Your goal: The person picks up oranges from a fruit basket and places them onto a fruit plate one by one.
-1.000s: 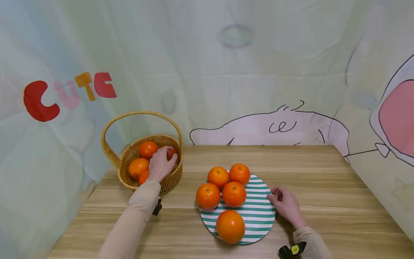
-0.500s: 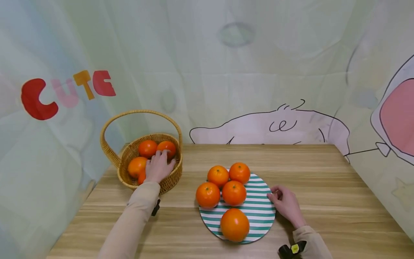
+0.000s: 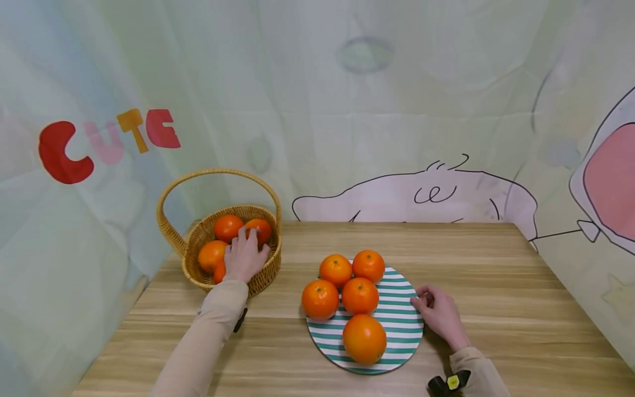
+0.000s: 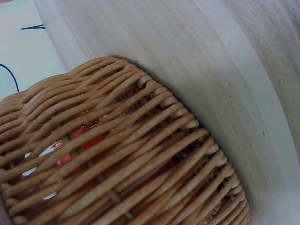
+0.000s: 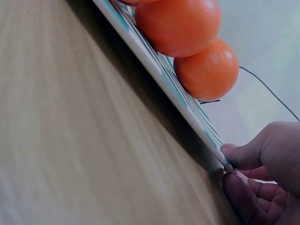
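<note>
In the head view, my left hand is inside the wicker basket, fingers spread, tips touching or just above the back-right orange fruit. Whatever lies beneath the palm is hidden. Several other orange fruits sit around it. The left wrist view shows only the basket's woven side, with red-orange patches behind it. My right hand pinches the right edge of the round striped plate; in the right wrist view thumb and finger meet at its rim. Several oranges rest on the plate, one larger near the front.
The basket's tall handle arches above its left and back parts. A wooden table carries the basket at left and plate at centre. Printed cloth hangs behind the table and along both sides.
My left hand has drawn back slightly from the back-right fruit, exposing more of it. The larger orange on the plate has rolled right and a little backward. My right hand stays at the rim.
</note>
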The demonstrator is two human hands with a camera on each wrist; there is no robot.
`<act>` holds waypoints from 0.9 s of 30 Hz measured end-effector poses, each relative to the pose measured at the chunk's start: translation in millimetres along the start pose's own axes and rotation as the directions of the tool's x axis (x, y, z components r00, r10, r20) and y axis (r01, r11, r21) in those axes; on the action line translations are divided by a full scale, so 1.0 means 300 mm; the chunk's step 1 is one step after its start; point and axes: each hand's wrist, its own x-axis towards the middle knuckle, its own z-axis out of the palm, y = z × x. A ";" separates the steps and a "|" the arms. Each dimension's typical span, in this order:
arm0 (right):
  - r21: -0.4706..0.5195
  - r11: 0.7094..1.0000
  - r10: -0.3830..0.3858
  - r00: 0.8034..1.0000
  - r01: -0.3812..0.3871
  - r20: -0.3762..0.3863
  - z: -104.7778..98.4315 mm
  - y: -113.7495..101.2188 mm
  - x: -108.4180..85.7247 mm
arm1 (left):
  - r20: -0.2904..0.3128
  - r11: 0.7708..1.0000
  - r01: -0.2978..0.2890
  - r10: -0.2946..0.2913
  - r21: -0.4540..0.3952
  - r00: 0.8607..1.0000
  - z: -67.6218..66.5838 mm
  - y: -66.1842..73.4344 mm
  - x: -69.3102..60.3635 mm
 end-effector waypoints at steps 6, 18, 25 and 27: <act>0.002 1.000 -0.002 1.000 0.002 0.004 0.000 -0.003 -0.002 | 0.002 1.000 0.003 -0.003 -0.002 1.000 -0.002 0.000 -0.001; 0.011 1.000 0.004 1.000 -0.004 0.002 -0.002 -0.005 -0.005 | 0.091 1.000 0.012 -0.014 0.023 0.996 -0.009 -0.001 0.004; 0.008 1.000 0.012 1.000 -0.012 -0.001 -0.003 -0.009 -0.007 | 0.130 0.999 0.022 -0.027 0.043 0.991 -0.010 -0.003 0.007; 0.008 1.000 0.013 1.000 -0.013 0.001 -0.002 -0.008 -0.006 | 0.126 0.999 0.026 -0.031 0.040 0.992 -0.010 -0.003 0.007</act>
